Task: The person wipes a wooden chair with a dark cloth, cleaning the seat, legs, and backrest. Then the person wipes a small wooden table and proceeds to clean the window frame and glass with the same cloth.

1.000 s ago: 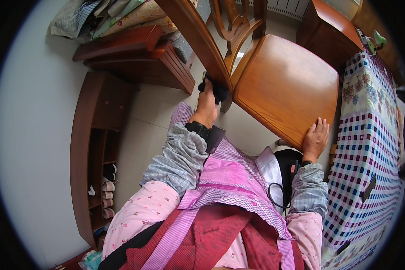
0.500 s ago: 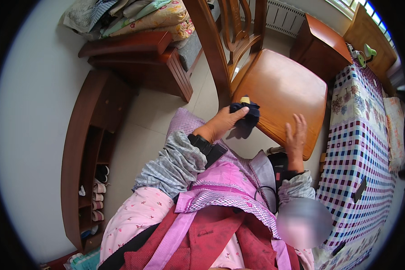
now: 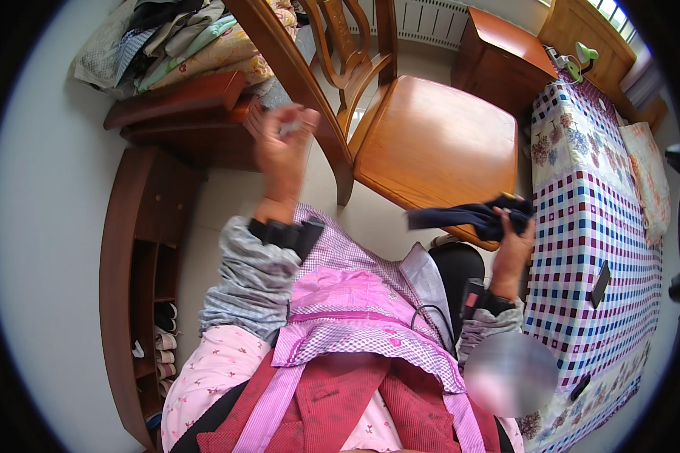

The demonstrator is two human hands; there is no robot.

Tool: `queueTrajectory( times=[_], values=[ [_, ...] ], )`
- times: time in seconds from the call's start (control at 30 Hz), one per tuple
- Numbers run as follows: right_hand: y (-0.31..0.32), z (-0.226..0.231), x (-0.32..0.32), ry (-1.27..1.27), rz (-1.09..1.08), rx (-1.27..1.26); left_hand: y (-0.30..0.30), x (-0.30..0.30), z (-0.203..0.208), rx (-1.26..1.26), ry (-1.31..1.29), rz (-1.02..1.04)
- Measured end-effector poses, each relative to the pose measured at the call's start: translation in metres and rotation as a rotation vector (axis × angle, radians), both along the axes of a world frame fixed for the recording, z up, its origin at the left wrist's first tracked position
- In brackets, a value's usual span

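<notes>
Gripping a dark cloth [image 3: 461,217] by the chair seat [image 3: 440,140] with our right hand [image 3: 514,245], we can't tell if our curled left hand [image 3: 281,158] is empty, or how much is done.

Bright light shows at a window [image 3: 616,16] beyond the headboard [image 3: 610,39] of a bed [image 3: 570,249] under a checked spread. A reddish-brown cabinet [image 3: 487,66] stands beside the bed's head, with a white radiator [image 3: 425,21] past it; across the tiled floor [image 3: 225,205] from the bed, a brown shelf [image 3: 148,185] lines a pale wall [image 3: 38,211].
</notes>
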State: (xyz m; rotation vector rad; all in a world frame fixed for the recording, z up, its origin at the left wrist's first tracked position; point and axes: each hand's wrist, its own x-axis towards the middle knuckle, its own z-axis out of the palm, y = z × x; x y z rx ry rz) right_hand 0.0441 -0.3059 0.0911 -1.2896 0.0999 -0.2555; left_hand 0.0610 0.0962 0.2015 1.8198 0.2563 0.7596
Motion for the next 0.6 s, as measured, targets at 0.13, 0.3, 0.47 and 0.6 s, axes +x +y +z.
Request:
queueTrajectory(
  times=[0.13,0.3,0.47,0.6],
  values=[
    [-0.09,-0.05,-0.012,0.291,-0.469,-0.535,0.049,0.04,0.005,-0.041,-0.025,0.011],
    [-0.072,-0.096,-0.034,0.454,-0.221,-0.272,0.048,0.057,-0.011,-0.458,0.171,-0.452],
    [-0.033,-0.098,-0.037,0.449,-0.175,-0.566,0.036,0.061,-0.026,-0.56,0.134,-0.493],
    [-0.031,-0.102,-0.033,0.397,-0.183,-0.56,0.029,0.061,-0.027,-0.612,0.108,-0.411]
  ],
)
